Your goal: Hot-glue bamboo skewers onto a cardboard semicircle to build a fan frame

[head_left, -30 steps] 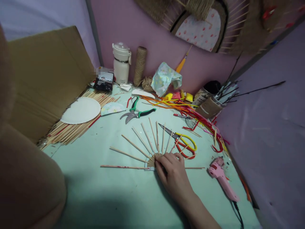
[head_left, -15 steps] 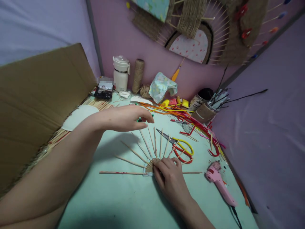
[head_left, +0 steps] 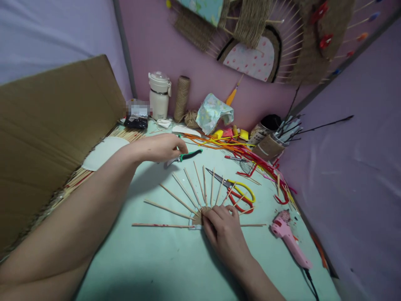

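My left hand (head_left: 161,147) reaches across to the far side of the sticks. Its fingers bend down over the green-and-black-handled pliers (head_left: 191,154), and the thumb is hidden. My right hand (head_left: 224,223) rests with curled fingers on a small cardboard half-disc (head_left: 197,219) edged in pale blue, covering its right part. Thin wooden sticks (head_left: 178,197) fan out from the half-disc, with a straight stick (head_left: 159,225) along its flat side. Red-and-yellow-handled scissors (head_left: 230,184) lie partly under the sticks on the right.
A pink glue gun (head_left: 290,239) with a cord lies at right. Coloured pipe cleaners (head_left: 232,146) spread across the back. Behind them stand a white bottle (head_left: 159,96), a twine roll (head_left: 182,98) and a holder with twigs (head_left: 267,146). A cardboard sheet (head_left: 59,121) rises at left.
My left hand has moved left and away from me, curling its fingers over the pliers and uncovering their handle. My right hand stays on the half-disc.
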